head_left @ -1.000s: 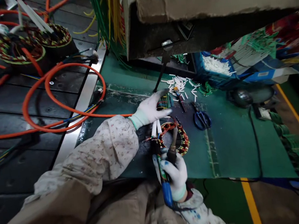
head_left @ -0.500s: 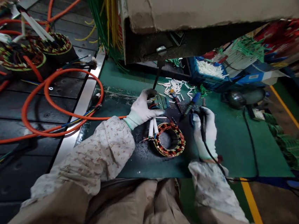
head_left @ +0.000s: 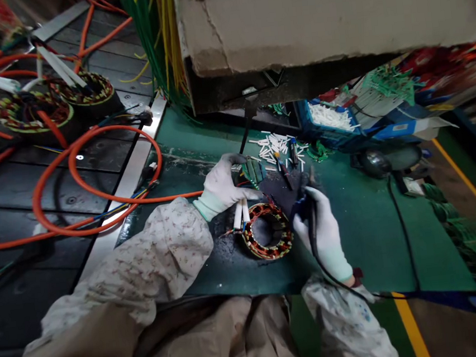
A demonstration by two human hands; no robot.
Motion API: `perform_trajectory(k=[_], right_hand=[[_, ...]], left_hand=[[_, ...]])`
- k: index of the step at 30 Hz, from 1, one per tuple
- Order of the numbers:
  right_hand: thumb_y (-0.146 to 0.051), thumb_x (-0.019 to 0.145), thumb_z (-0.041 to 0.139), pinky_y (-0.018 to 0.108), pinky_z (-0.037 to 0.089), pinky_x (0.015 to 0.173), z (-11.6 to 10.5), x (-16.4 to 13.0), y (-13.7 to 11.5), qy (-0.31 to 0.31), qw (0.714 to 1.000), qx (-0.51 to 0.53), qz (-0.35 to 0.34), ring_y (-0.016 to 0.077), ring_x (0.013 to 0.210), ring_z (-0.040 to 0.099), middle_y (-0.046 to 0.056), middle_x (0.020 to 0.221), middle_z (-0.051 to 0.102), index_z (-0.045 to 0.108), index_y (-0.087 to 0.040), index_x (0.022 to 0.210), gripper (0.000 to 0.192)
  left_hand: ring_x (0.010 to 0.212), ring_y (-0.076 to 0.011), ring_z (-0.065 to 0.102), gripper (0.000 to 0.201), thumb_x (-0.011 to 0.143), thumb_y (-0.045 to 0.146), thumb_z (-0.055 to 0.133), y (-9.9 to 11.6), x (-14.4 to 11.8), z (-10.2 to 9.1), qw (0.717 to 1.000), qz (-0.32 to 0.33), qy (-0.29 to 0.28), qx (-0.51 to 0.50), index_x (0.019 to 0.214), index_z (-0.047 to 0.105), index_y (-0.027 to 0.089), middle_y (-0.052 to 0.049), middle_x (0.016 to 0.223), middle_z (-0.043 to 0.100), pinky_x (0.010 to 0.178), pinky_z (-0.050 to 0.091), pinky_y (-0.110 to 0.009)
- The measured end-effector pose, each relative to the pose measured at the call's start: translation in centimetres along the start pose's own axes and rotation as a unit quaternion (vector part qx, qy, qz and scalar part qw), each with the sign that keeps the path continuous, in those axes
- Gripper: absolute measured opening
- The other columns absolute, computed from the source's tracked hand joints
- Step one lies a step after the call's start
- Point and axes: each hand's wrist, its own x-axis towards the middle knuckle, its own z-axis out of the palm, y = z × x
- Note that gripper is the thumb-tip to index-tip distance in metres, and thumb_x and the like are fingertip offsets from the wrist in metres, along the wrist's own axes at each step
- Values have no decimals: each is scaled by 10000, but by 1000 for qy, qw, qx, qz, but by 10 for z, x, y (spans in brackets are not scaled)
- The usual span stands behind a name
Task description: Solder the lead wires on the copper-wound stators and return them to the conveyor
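A ring-shaped motor stator (head_left: 286,234) with copper-coloured windings lies on the dark work mat. Two white sleeves (head_left: 238,215) and thin wires stand at its left edge. My left hand (head_left: 222,187), in a white glove, is just above them, thumb and forefinger spread apart; its other fingers are hidden. A small green block (head_left: 254,171) is beside its fingertips. My gloved right hand (head_left: 322,223) is closed round a black corded tool (head_left: 312,216), right of the stator. Its dark tip is blurred, so its kind is unclear.
Short white tubes (head_left: 275,146) lie scattered behind, near a blue-and-black tool (head_left: 293,150). A blue bin (head_left: 333,117) holds more tubes. An orange cable (head_left: 90,134) loops at left beside other stators (head_left: 33,111). A cardboard box (head_left: 311,20) overhangs the bench.
The blue-and-black tool, earlier near my right hand's fingertips, now lies farther back by the tubes. My right hand has moved left and closer to the stator. The view has shifted slightly.
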Motion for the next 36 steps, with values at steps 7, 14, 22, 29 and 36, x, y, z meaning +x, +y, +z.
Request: perform_trajectory(k=[7,14,22,29,36], right_hand=[[-337,866,628,359,546,870,8,24,-45,-162,982,21,-99,230,957,656,80,1060,661,631,-231,1179,331],[-343,846,614,313,525,734,10,21,-47,-150,980,-38,-129,216,827,648,68,953,658,664,-225,1147,327],[-409,909,505,338,475,724,-20,26,27,-71,954,-267,114,238,804,638,112,939,700,648,-200,1232,411],[-372,927,440,341,469,800,30,80,46,-10,982,-188,30,254,962,633,129,1161,688,585,-187,1319,457],[-459,923,427,364,416,644,68,130,72,-116,974,-192,-9,229,718,585,148,1101,697,592,-250,1335,490]], left_hand=[[998,-258,693,863,444,701,892,1,4,-5,999,32,-10,1,1065,547,211,-69,1095,683,898,543,-349],[995,-254,673,806,469,677,900,-2,4,-5,998,54,-39,20,1039,573,211,-69,1079,674,915,538,-359],[1347,-423,430,810,655,788,728,62,-11,-17,944,159,-139,252,1282,620,288,-116,1365,554,1159,214,-659],[618,-219,634,211,911,345,642,74,-83,30,801,382,-386,253,1105,700,286,-39,660,683,668,496,-379],[563,-171,614,359,900,576,623,68,-68,-132,839,237,-320,371,1107,693,292,-5,643,681,466,302,-275]])
